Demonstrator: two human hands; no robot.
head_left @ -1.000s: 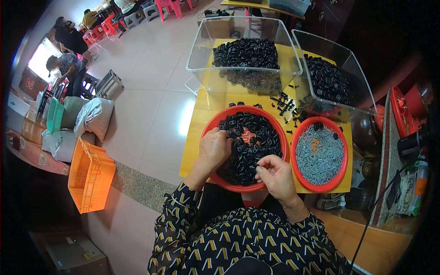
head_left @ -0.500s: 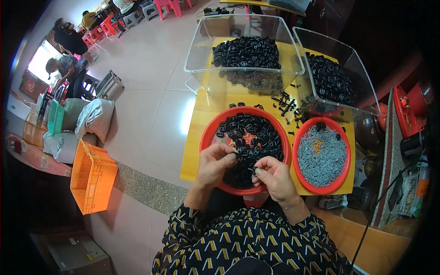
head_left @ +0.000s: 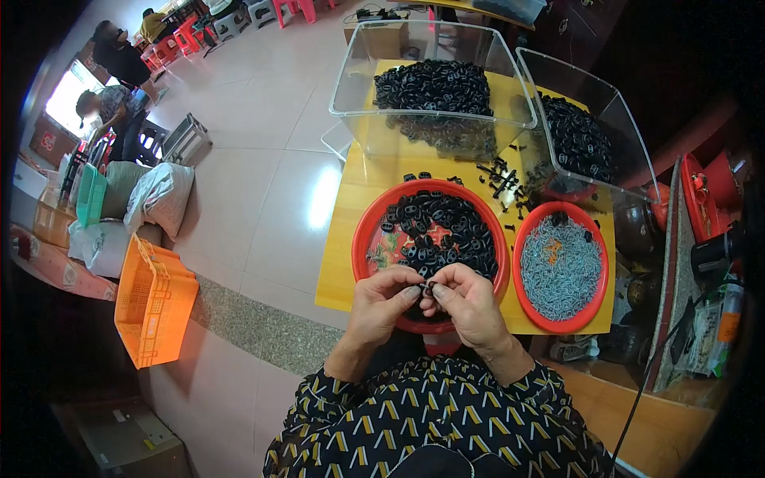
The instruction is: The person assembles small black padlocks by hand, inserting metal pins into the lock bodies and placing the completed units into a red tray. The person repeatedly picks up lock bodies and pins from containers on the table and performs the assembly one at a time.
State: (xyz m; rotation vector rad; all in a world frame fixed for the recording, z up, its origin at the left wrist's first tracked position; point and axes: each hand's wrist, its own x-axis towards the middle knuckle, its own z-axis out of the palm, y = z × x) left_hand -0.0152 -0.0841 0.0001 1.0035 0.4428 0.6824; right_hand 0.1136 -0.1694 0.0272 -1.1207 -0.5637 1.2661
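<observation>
Both hands meet over the near rim of the big red bowl (head_left: 374, 231): the left hand (head_left: 386, 299) and right hand (head_left: 466, 299) pinch one small black plastic piece (head_left: 429, 288) between thumb and fingertips. It looks light, stiff and smooth, so it is best gripped by its edges, since a loose pinch could let it slip. Beyond the hands, that bowl holds a heap of the same black pieces (head_left: 442, 231), too many to count. To its right sits a second, smaller red bowl (head_left: 599, 279) of small grey metal parts (head_left: 562, 271). Farther back on the yellow table (head_left: 343, 263) stand two clear plastic bins (head_left: 434, 95), both heaped with black pieces
</observation>
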